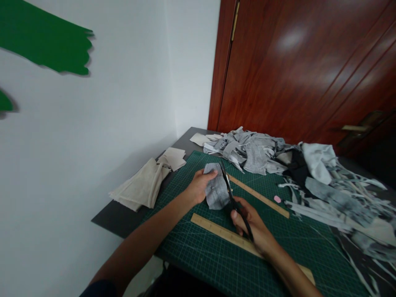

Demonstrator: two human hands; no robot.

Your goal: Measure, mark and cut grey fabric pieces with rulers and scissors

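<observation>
My left hand (199, 185) pinches a small grey piece of fabric (215, 192) by its left edge, thumb on top. My right hand (247, 218) is closed round the handles of black scissors (229, 190). Their blades point up and away, lying along the right edge of the fabric; whether they are fully closed is hard to see. Both hands are over a green cutting mat (201, 255) with a white grid. One wooden ruler (222, 234) lies below the fabric, partly covered by my right forearm. A second wooden ruler (260, 197) lies beyond the scissors.
Cream cloth (145, 185) is stacked at the left table edge, beside a white wall (130, 103). Grey fabric scraps (255, 150) are heaped at the back. More scraps and strips (343, 198) spread along the right. A pink disc (277, 199) sits near them. Behind stands a wooden door (293, 74).
</observation>
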